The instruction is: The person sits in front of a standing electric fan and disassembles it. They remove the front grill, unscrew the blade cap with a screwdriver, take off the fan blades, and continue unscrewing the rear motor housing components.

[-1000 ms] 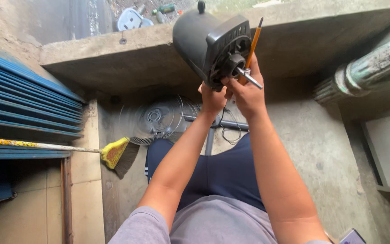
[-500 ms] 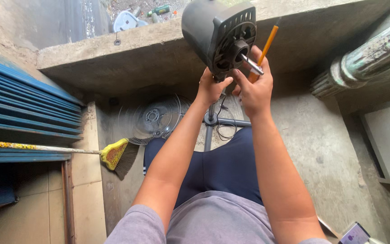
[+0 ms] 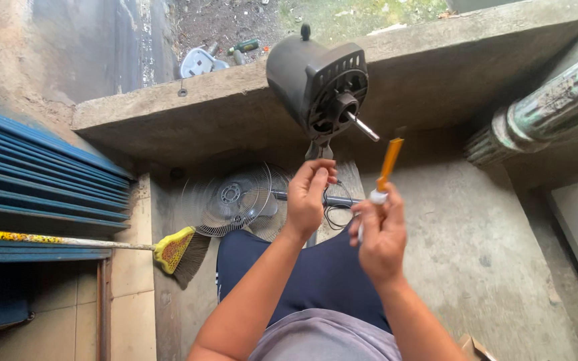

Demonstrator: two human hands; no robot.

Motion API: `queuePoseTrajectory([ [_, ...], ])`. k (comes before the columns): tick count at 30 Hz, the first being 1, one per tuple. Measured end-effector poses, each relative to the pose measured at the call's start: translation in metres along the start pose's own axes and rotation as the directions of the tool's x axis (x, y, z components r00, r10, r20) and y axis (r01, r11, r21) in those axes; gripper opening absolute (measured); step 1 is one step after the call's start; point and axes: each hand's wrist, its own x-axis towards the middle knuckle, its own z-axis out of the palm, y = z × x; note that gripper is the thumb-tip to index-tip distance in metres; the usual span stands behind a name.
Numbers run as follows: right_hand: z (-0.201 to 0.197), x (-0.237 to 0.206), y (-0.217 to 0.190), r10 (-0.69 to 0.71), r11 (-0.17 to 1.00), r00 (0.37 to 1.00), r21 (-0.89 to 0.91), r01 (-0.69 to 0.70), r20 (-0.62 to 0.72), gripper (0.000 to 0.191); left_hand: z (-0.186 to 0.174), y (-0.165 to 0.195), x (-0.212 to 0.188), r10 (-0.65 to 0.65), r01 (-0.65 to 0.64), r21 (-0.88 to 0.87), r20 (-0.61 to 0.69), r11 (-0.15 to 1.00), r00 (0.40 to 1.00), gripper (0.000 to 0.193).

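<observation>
Concrete surrounds me: a rough ledge (image 3: 436,60) ahead, a grey floor (image 3: 449,227) below. My left hand (image 3: 308,197) is closed around the lower end of the neck bracket under the dark fan motor (image 3: 319,87), fingers (image 3: 316,175) curled just beneath the housing. The motor's bare shaft (image 3: 364,127) sticks out toward my right. My right hand (image 3: 379,237) pinches an orange-handled screwdriver (image 3: 388,167) upright, its tip near the shaft but apart from it. Blur hides exactly where the tool's top ends, and my legs cover part of the wire fan guard (image 3: 232,200) on the floor beyond my fingers. A broom (image 3: 175,249) lies left of my left arm, a pipe (image 3: 550,107) well off to the right. Open floor runs right of the screwdriver.
</observation>
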Motion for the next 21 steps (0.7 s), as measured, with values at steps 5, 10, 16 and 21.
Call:
queuePoseTrajectory([
  [5,0.007,-0.009,-0.014,-0.159,0.936,0.963,-0.278,0.217,0.216,0.048,0.011,0.035,0.004,-0.056,0.074,-0.169,0.109,0.983,0.992,0.032],
  [10,-0.002,0.002,-0.029,-0.024,0.956,0.981,-0.283,0.078,0.191,0.048,0.013,0.048,0.019,-0.003,0.007,-0.074,0.051,0.997,0.999,0.031],
  [16,-0.023,0.009,-0.037,-0.047,0.934,0.984,-0.341,0.104,0.17,0.044,0.019,0.063,0.038,0.603,-0.437,0.569,-0.134,0.697,0.787,0.057],
  [21,-0.028,0.01,-0.037,-0.105,0.93,0.976,-0.327,0.165,0.191,0.043,0.023,0.067,0.052,0.592,-0.417,0.596,-0.125,0.686,0.796,0.049],
])
